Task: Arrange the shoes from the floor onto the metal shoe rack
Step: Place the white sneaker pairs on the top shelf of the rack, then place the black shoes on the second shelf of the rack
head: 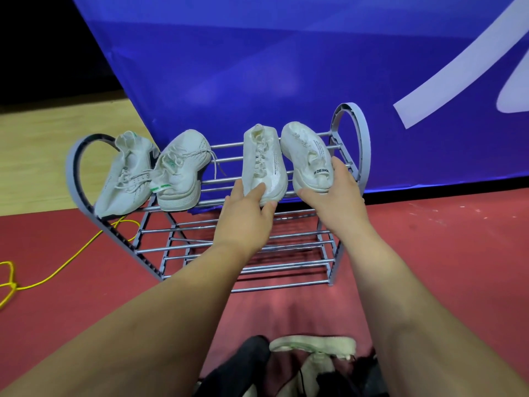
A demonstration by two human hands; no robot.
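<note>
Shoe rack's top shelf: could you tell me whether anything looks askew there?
Yes: the two white green-trimmed sneakers at the left lean together with toes opposed, and a loose lace dangles through the grey metal rack bars.

On the heel tab of the right-hand white shoe point(310, 161) under your right hand point(336, 196) you can read "DESIGN" in dark capitals, its start unclear. The small print along both shoes' sides is too fine to read.
</note>
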